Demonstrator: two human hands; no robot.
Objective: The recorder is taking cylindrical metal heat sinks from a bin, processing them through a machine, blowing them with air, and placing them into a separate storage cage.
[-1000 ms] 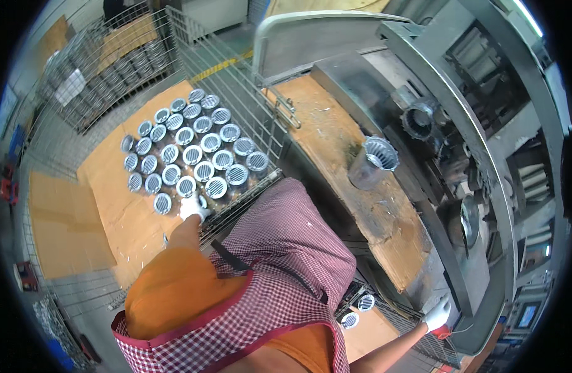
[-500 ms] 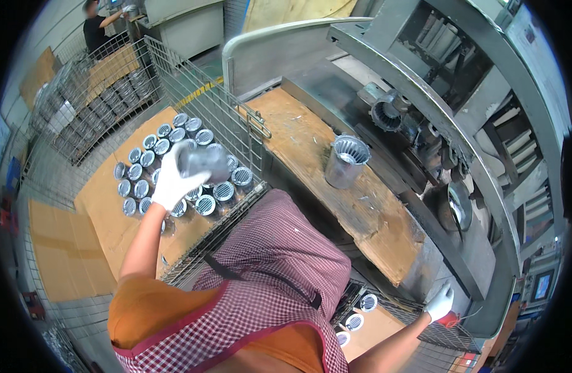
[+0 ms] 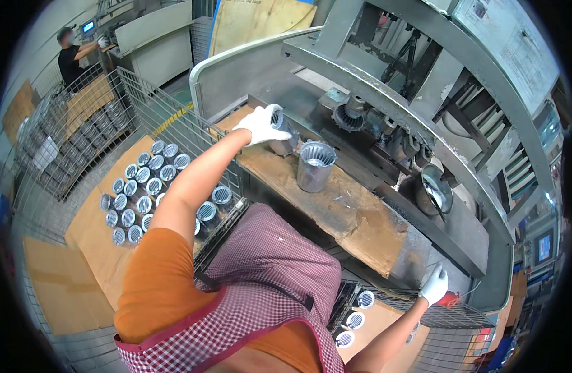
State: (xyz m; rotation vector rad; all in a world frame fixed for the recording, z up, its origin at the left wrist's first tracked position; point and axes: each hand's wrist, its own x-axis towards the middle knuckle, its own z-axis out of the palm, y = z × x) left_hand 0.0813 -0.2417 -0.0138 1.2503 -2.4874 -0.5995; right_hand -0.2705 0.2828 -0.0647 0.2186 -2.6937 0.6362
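My left hand [image 3: 262, 126], in a white glove, is closed on the upper part of a finned metal cylinder [image 3: 286, 144] over the far end of the worn wooden board [image 3: 360, 230]. Just right of it, a second metal cylinder [image 3: 316, 169] stands upright on the board, its ribbed open end facing up. Well off to the right, my gloved right hand [image 3: 434, 286] is beside a red object [image 3: 449, 299] at the machine's near corner. Its fingers are loosely bent, with nothing visible in them.
A wire cage lined with cardboard [image 3: 87, 267] on the left holds rows of similar cylinders [image 3: 129, 217]. Another basket with cylinders [image 3: 355, 320] sits low at right. The machine frame [image 3: 385, 81] arches beyond the board; a metal bowl [image 3: 434, 189] lies inside. A person [image 3: 71, 59] works far left.
My left hand has carried a cylinder from above the cage rightward to the board. The view has shifted slightly. My right hand has stayed by the red object.
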